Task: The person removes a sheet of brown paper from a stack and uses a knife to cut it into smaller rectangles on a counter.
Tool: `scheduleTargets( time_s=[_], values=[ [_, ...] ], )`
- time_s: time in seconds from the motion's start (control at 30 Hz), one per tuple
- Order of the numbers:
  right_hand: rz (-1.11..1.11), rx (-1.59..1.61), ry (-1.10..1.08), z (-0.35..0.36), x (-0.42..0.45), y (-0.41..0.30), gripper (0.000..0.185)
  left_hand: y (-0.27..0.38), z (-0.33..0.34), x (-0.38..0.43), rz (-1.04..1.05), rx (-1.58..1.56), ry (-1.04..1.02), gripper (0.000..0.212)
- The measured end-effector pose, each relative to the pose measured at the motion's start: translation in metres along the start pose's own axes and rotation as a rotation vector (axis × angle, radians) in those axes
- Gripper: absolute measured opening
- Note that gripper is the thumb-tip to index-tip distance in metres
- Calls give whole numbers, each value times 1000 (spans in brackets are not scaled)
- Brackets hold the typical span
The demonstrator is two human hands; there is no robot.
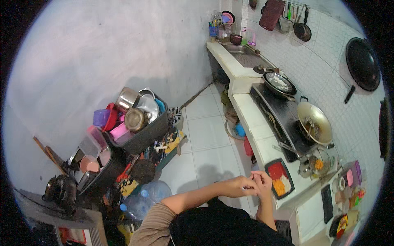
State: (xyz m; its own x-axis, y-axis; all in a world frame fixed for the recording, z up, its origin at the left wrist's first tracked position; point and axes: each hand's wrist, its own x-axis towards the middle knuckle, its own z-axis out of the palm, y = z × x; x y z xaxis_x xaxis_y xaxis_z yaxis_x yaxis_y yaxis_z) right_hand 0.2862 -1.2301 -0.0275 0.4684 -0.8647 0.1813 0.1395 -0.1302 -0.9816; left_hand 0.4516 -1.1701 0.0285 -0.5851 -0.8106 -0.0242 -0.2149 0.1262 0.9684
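In front of my body, my left hand (pixel 241 186) and my right hand (pixel 263 184) come together, with the fingertips touching. Their fingers are curled, and whether something small is pinched between them is too small to tell. Just right of my right hand, a dark rectangular tray (pixel 291 194) lies on the tiled counter (pixel 261 140). It holds red food (pixel 277 171), orange food (pixel 279 186) and whitish shredded food (pixel 286 182) in separate heaps. Beyond the tray, metal tongs (pixel 287 147) lie by the gas stove (pixel 274 106).
A wok (pixel 320 117) with browned contents sits on the stove; behind it stands a pan (pixel 279 83) with white food. A glass jar (pixel 305 167) is near the stove. Left, crates (pixel 144 138) of cookware and water bottles (pixel 150 196) stand on the floor. A sink (pixel 243 55) is at the far end.
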Motion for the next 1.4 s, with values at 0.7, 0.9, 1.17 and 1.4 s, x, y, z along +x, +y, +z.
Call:
scheduleTargets(
  time_s=[0.7, 0.9, 1.17, 1.4],
  values=[
    [-178, -126, -444, 146, 559, 53, 13, -165, -581, 6, -126, -290, 680, 27],
    [-225, -173, -376, 192, 699, 61, 13, -188, -740, 11, -121, -400, 838, 27],
    [8, -27, -106, 173, 827, 126, 17, -221, -905, 86, 20, -477, 719, 25],
    [89, -52, 10, 125, 960, 147, 16, -235, -1057, 198, 65, -429, 669, 25]
  ],
)
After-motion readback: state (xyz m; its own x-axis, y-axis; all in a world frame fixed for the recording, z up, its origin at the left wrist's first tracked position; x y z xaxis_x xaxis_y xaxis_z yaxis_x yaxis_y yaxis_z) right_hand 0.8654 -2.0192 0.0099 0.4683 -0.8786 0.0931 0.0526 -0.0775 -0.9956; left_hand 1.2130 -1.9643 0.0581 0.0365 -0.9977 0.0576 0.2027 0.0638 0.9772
